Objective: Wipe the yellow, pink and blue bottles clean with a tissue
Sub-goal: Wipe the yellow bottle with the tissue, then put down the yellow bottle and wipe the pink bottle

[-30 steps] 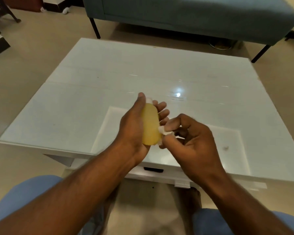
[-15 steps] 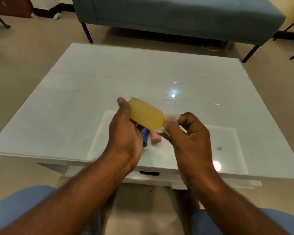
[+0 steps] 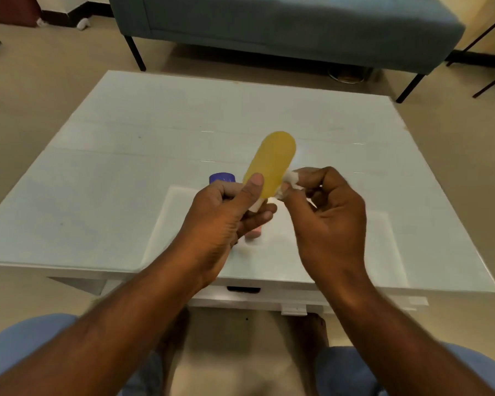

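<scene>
Nope, no readable text anywhere here, the yellow bottle (image 3: 272, 162) is plain, no label, brand or number showing on it.

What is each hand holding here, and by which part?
Left hand grips the yellow bottle by its lower, cap end. Right hand pinches a tissue in its fingertips against the bottle's side.

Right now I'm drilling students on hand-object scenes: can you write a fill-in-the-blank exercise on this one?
1. The left hand holds the ____ bottle.
2. The right hand pinches a white ____ against that bottle's side.
3. The purple-capped blue bottle shows just behind the ____ hand.
4. All this happens above a white ____.

Missing words: yellow; tissue; left; table
</scene>
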`<state>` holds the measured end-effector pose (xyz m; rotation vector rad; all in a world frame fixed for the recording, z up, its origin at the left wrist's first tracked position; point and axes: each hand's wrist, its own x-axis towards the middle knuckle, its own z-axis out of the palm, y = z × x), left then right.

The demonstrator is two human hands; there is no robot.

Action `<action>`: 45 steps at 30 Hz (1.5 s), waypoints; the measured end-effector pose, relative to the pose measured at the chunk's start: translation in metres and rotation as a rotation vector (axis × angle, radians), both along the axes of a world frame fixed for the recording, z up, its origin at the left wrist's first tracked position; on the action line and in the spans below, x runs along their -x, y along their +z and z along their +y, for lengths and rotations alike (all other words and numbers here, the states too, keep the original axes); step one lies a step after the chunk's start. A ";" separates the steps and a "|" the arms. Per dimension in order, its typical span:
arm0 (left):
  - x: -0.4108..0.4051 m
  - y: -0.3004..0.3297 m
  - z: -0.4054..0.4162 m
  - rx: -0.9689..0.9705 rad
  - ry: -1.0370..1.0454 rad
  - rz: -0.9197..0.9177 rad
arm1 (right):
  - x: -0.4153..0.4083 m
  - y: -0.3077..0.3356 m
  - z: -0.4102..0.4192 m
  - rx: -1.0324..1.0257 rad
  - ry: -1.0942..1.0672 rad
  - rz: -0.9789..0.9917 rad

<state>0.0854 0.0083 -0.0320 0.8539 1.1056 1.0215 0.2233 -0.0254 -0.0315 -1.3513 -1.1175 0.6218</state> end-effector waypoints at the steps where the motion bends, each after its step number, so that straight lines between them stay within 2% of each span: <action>1: -0.001 -0.001 -0.001 -0.018 -0.015 0.049 | 0.001 -0.002 0.000 0.006 0.019 -0.006; 7: 0.010 0.003 0.000 -0.053 0.012 0.235 | -0.001 -0.007 0.000 0.110 0.242 -0.143; 11: 0.025 0.005 0.009 -0.155 -0.001 0.506 | 0.009 -0.009 -0.005 0.144 0.344 -0.229; 14: 0.053 -0.003 0.031 -0.255 0.087 0.895 | 0.001 -0.002 0.002 0.181 0.243 -0.179; 16: 0.069 -0.010 0.039 -0.253 0.120 1.159 | -0.008 0.000 0.006 0.210 0.142 -0.181; 19: 0.075 -0.022 0.039 -0.201 0.057 1.433 | -0.017 -0.002 0.008 0.269 0.094 -0.208; 21: 0.069 -0.025 0.037 -0.159 -0.026 1.548 | -0.016 -0.004 0.006 0.292 0.103 -0.258; 24: 0.063 -0.028 0.036 -0.108 -0.133 1.643 | -0.013 -0.004 0.004 0.301 0.124 -0.328; 29: 0.056 -0.035 0.034 -0.083 -0.256 1.742 | -0.011 -0.004 0.004 0.318 0.138 -0.330; 35: 0.059 -0.039 0.035 -0.122 -0.305 1.832 | -0.012 -0.003 0.004 0.339 0.151 -0.341; 42: 0.059 -0.036 0.034 -0.169 -0.345 1.842 | -0.012 -0.004 0.005 0.373 0.141 -0.372; 45: 0.060 -0.031 0.033 -0.196 -0.291 1.848 | -0.013 -0.005 0.006 0.379 0.135 -0.363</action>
